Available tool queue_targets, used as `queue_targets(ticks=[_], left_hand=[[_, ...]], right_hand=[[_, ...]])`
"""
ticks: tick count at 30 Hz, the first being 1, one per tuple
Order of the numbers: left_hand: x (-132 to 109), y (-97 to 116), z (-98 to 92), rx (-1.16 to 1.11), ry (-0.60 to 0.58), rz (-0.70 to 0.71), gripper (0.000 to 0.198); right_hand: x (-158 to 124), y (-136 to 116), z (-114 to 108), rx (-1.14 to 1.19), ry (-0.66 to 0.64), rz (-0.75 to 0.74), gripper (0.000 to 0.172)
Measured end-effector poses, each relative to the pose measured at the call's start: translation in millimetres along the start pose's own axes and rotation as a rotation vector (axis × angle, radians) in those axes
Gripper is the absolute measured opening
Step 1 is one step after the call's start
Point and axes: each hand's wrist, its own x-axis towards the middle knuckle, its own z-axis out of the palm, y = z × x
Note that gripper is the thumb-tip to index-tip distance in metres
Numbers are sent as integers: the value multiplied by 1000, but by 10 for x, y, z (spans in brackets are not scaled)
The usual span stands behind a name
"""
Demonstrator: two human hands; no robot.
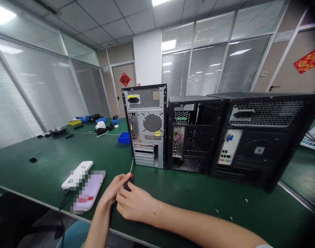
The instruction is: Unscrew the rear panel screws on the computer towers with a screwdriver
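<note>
- Your left hand: fingers drawn together, the fingertips pinching the screwdriver beside its orange collar.
- Your right hand: fingers curled closed around the black handle, its thumb lying along the top; the back of the hand faces you.
- The screwdriver lies within both hands, its shaft rising beyond your fingertips towards the lower left corner of the silver-backed computer case. The tip appears at that corner; whether it touches cannot be told.
- Red diamond sign on the far door: the character 福 is readable.
- Yellow label above the silver-backed case's power socket and round yellow sticker below its fan grille: print too small to read.
- White label on the rightmost black case: a square code pattern.
- Red banner at far right: gold characters, illegible.
</note>
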Motion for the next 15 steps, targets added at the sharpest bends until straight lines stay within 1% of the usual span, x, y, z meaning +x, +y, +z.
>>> queue_targets(ticks=[6,12,15], left_hand=[[-25,45,16,37,-31,47,51],[-25,42,21,76,-17,92,49],[-10,21,19,86,-14,92,48]], right_hand=[[-15,-5,39,-1,4,-5,19],[-40,-13,74,-12,21,-3,22],[-40,-14,67,-9,18,4,22]])
